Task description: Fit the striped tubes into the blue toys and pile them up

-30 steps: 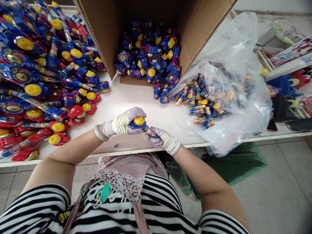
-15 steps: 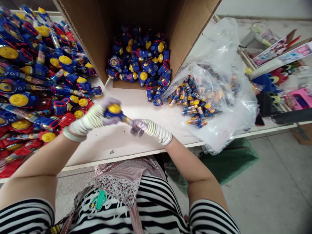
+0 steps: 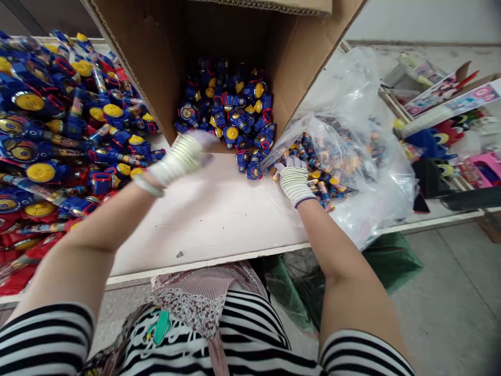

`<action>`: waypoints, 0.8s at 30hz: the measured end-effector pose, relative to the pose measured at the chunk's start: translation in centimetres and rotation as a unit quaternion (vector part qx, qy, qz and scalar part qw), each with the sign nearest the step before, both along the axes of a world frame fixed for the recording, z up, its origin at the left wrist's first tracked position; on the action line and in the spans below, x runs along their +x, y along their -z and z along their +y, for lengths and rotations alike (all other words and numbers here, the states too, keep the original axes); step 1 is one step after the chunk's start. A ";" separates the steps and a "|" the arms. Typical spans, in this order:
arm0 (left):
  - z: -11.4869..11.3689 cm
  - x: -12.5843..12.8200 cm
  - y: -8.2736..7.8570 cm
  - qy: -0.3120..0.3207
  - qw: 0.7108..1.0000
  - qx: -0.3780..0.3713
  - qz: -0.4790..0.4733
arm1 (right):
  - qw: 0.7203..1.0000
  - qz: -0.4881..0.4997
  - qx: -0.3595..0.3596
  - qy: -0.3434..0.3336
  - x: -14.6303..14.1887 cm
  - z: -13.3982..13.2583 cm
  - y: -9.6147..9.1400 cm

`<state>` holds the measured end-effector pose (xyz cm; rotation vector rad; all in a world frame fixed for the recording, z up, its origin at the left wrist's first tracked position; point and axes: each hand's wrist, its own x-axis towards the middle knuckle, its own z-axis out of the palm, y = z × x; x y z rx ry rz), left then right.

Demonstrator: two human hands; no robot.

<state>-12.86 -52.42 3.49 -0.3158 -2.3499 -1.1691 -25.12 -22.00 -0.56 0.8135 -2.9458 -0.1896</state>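
Observation:
My left hand (image 3: 187, 154), in a pale striped glove, is smeared by motion above the table at the front left corner of the cardboard box (image 3: 313, 57). Its fingers are too blurred to read, and no toy shows clearly in it. My right hand (image 3: 294, 177), gloved alike, lies with fingers apart on the small tubes with yellow-orange caps (image 3: 323, 190) by the mouth of a clear plastic bag (image 3: 385, 183). Inside the box is a heap of blue toys with yellow discs (image 3: 231, 133). A few blue toys (image 3: 253, 169) sit at its front edge.
A big pile of blue and red toys (image 3: 41, 172), many with tubes attached, covers the left of the white table (image 3: 219, 209). Printed boxes and a pink toy (image 3: 485, 169) are at the right. A green sack (image 3: 395, 261) stands below the table edge.
The blue toy with its tube, held between both hands before, no longer shows there. My left hand has moved up and right to the box; my right hand went right to the tubes.

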 end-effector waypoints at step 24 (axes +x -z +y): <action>6.5 8.8 3.5 0.008 0.825 0.539 -0.168 | 0.937 -0.241 -0.233 -0.093 17.0 -5.4 -0.8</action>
